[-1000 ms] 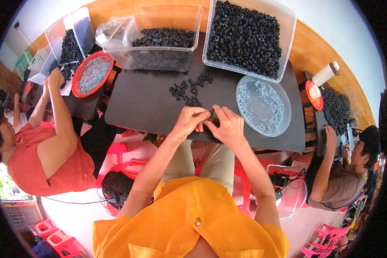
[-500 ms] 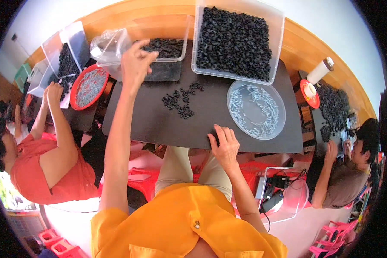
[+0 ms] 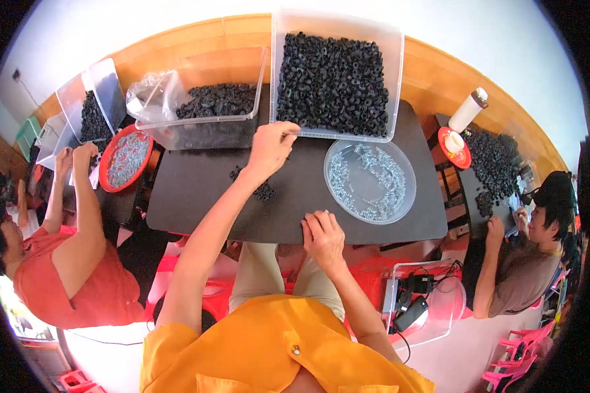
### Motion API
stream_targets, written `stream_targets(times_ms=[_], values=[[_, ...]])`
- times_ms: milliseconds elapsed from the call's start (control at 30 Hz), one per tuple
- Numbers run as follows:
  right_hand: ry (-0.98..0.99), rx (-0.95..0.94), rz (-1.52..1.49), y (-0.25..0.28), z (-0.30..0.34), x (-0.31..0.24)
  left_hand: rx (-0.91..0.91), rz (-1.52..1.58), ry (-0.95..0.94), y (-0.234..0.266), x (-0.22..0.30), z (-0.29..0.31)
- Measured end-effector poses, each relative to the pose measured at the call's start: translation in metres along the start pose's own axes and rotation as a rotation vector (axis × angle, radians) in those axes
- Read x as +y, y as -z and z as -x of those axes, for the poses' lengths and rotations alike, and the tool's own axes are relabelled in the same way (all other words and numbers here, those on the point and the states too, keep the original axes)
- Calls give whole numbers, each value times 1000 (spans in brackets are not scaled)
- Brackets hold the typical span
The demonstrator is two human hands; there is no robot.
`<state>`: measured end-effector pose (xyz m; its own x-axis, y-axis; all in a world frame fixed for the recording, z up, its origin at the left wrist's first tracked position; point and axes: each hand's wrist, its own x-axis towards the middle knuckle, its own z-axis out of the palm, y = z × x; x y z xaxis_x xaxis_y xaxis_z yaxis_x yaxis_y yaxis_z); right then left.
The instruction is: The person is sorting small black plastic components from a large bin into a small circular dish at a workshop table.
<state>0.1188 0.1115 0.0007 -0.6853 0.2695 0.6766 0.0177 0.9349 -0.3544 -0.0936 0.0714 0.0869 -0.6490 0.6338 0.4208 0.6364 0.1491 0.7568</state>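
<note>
My left hand (image 3: 270,149) is over the dark table (image 3: 196,196), by the front left corner of a clear bin (image 3: 394,85) heaped with small black ring-like parts (image 3: 334,82). Its fingers are drawn together; what they hold, if anything, is too small to make out. Below its wrist lies a small scatter of black parts (image 3: 263,191), partly covered by the forearm. Resting at the table's near edge is my right hand (image 3: 325,239), fingers extended and nothing seen in them. A round clear dish (image 3: 410,187) of small silvery pieces stands just beyond it to the right.
Left of the heaped bin stands a lower clear bin (image 3: 206,131) with more black parts and a plastic bag (image 3: 154,98). People work at side tables, left (image 3: 78,268) and right (image 3: 528,262). A red bowl (image 3: 103,173) of grey pieces is at left; a clear box (image 3: 390,308) with cables sits below.
My left hand has moved right and nearer, from above the lower bin to the heaped bin's front corner, and its fingers have closed. The right hand stays at the edge. The view has shifted slightly.
</note>
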Motion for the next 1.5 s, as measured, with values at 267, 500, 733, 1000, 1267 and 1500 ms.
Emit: stream_targets(times_ms=[267, 500, 733, 1000, 1267, 1500], values=[[-1, 2, -7, 5, 0, -6, -45, -458, -280, -60, -27, -52], [7, 40, 3, 1, 1, -1, -90, -519, -336, -61, -21, -43], [-1, 20, -33, 3, -2, -2, -54, -625, -344, -60, -18, -43], [-51, 39, -67, 8, -5, -5, -229, -676, -360, -58, -11, -44], [-211, 78, 33, 65, -34, 44, -90, -482, -338, -35, -18, -29], [-418, -192, 442, 90, -51, 146, -208, 313, 26, -7, 10, 53]])
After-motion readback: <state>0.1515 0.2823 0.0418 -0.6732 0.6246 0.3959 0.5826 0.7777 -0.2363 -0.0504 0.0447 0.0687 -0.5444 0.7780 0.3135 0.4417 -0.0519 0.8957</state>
